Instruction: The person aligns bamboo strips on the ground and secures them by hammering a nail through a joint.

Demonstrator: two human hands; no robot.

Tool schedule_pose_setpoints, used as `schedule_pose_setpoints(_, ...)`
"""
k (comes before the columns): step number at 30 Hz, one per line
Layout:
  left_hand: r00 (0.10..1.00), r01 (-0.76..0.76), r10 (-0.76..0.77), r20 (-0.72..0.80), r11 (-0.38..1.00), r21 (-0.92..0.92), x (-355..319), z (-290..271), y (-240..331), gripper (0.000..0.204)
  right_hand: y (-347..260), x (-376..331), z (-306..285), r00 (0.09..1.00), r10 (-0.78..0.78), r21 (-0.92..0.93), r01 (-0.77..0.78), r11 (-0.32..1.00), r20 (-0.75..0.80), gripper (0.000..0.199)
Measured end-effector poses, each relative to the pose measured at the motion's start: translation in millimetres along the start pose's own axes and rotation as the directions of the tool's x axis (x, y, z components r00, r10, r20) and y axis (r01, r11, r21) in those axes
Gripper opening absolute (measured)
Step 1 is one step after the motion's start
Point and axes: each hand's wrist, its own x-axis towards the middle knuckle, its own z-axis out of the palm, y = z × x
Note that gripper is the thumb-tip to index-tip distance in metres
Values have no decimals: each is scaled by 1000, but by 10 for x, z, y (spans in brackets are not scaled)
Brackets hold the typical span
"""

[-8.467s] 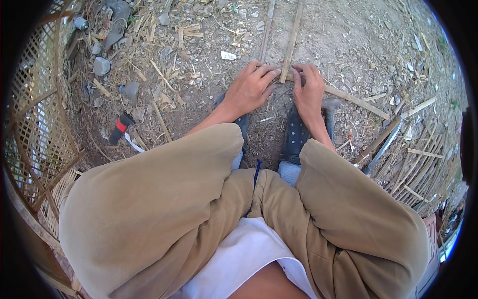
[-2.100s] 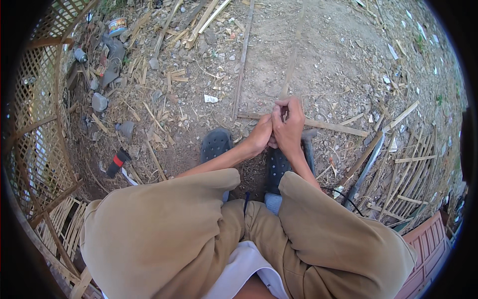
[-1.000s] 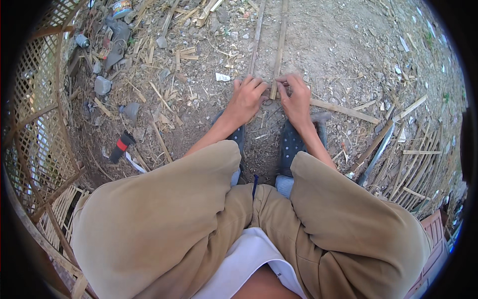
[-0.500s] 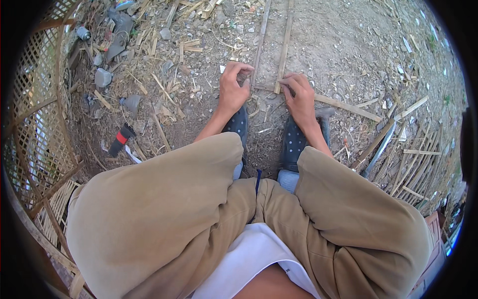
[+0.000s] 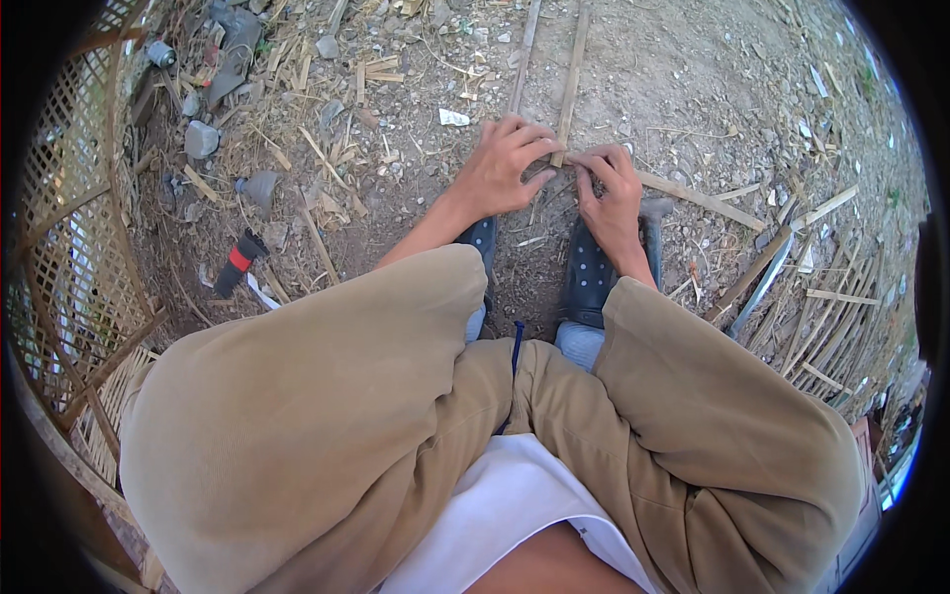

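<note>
Two thin wooden strips, the left strip (image 5: 524, 64) and the right strip (image 5: 572, 84), lie on the dirt, running away from me. My left hand (image 5: 507, 170) is beside the right strip's near end, its thumb and index apart in a curve and fingertips close to the wood. Its palm and fingers hide the left strip's near end. Against that same near end, my right hand (image 5: 611, 188) pinches thumb and index together; anything between them is too small to make out. Below the hands are my dark, white-dotted shoes (image 5: 586, 282).
A grey-headed tool (image 5: 655, 208) lies beside my right shoe. Farther right are a wooden slat (image 5: 703, 201), a long blade (image 5: 762, 282) and a pile of thin sticks (image 5: 836, 307). To the left are a black-and-red handle (image 5: 237, 262), stones and a woven lattice (image 5: 74, 198).
My left hand has moved right, from beside the left strip to the right strip's near end, its fingers stretching forward. My right hand stays at that end, shifted only slightly.
</note>
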Motion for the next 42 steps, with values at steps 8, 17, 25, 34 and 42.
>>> schedule_pose_setpoints(8, 996, 44, -50, 80, 996, 77, 38, 28, -10, 49, -13, 57, 46, 999, 39, 83, -41, 996, 29, 22)
schedule_pose_setpoints(17, 991, 38, -55, 123, 991, 131, 56, 64, 16, 49, 5, 60, 49, 988, 151, 143, -155, 978, 36, 21)
schedule_pose_setpoints(25, 993, 50, -58, 103, 995, 81, 56, 59, -16, 48, -3, 172, 79, 993, 114, 140, -117, 983, 28, 15)
schedule_pose_setpoints(34, 992, 66, -69, 101, 997, 36, 94, 44, 12, 71, 70, 142, 48, 992, 117, 123, -121, 985, 44, 19)
schedule_pose_setpoints(42, 997, 69, -70, 39, 997, 31, 41, 64, -77, 54, 58, 149, 74, 986, 142, 124, -152, 981, 86, 18)
